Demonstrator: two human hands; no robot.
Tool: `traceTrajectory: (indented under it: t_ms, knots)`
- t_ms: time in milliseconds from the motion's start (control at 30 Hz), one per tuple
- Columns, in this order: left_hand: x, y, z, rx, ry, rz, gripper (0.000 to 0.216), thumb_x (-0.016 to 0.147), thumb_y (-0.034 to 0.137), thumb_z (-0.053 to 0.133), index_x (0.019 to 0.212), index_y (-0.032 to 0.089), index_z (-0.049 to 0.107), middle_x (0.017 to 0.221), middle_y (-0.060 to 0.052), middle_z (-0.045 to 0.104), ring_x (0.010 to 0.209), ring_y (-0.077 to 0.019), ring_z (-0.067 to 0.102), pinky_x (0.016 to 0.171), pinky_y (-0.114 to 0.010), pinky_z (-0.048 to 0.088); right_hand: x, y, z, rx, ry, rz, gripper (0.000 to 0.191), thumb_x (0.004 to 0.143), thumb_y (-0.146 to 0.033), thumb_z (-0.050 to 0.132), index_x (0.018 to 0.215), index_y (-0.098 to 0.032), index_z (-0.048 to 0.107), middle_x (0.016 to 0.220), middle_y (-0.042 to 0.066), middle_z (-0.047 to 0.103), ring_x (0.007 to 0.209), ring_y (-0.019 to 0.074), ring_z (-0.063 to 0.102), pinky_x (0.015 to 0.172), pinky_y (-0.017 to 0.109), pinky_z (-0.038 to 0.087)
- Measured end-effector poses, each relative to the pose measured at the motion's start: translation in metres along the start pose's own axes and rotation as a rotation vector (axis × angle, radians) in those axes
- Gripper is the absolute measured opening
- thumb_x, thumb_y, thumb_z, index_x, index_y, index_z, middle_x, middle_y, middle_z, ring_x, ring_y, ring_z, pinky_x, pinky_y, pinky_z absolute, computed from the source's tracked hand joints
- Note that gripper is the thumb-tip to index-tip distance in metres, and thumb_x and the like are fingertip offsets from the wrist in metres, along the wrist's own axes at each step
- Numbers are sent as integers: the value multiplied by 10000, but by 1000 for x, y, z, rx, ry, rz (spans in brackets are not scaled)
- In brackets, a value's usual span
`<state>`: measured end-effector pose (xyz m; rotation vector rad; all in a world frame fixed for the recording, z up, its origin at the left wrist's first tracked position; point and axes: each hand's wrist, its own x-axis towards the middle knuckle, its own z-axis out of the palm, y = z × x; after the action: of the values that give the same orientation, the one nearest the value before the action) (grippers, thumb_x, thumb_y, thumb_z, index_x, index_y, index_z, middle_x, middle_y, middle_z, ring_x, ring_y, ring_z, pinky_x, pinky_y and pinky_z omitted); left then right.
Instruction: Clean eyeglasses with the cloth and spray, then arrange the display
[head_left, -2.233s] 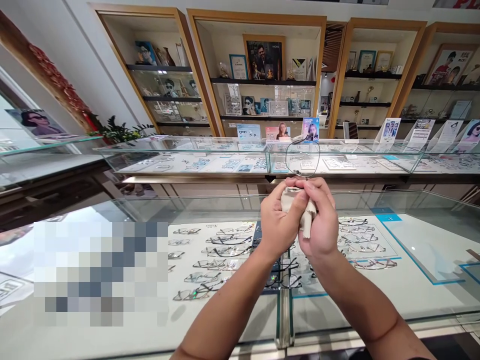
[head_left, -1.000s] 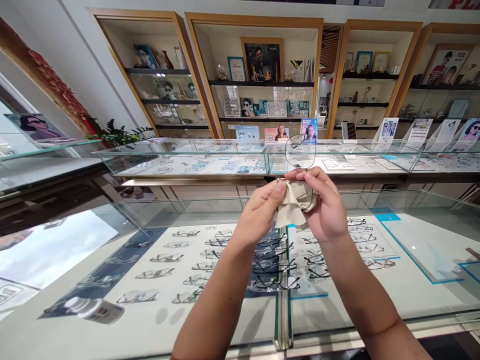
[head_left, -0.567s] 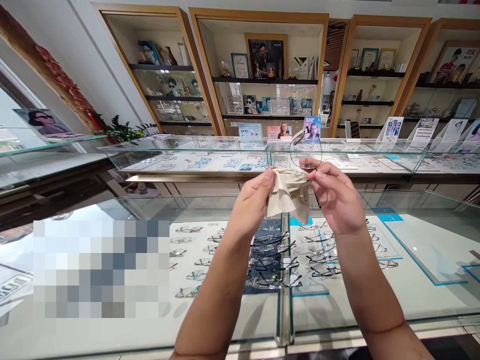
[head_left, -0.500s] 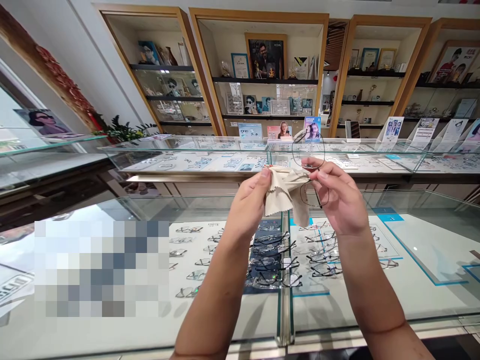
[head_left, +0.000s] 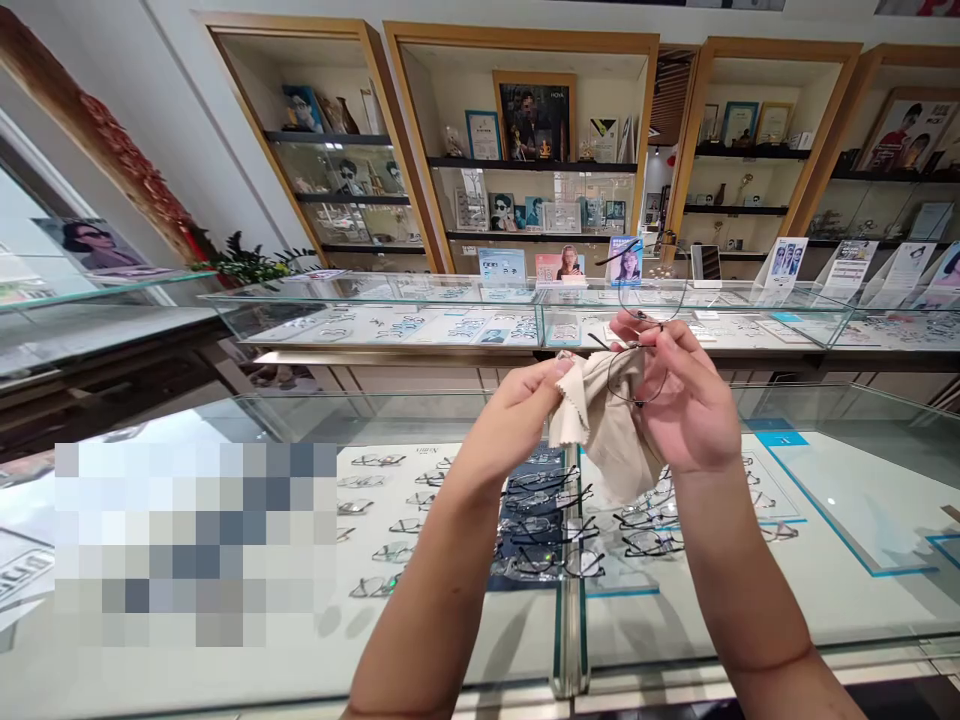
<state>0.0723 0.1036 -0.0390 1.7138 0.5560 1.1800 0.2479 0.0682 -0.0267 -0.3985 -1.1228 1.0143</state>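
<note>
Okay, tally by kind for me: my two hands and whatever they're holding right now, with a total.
Hands: 2, left hand and right hand
Pairs of wire-rimmed glasses: 1
Beige cloth: 1
Total: 4, counting the glasses as one

Wood-framed shelves [head_left: 480, 164] stand behind glass counters [head_left: 420, 355].

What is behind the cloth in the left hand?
Past the edges of the cloth, the showcase and some displayed glasses can be seen. What is straight behind the cloth is covered, so I cannot tell what lies there.
</note>
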Motion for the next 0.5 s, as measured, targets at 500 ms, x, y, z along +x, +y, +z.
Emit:
traceTrajectory:
  t_ms: [500]
  knots:
    - [0, -3, -10, -62, 141, 5, 501, 907, 698, 675, 851, 204, 735, 724, -42, 679, 760, -189, 620, 683, -292, 514, -1, -13, -2, -188, -7, 43, 138, 829, -372, 798, 786, -272, 714, 1204, 27, 742, 1312, 264, 628, 1063, 430, 545]
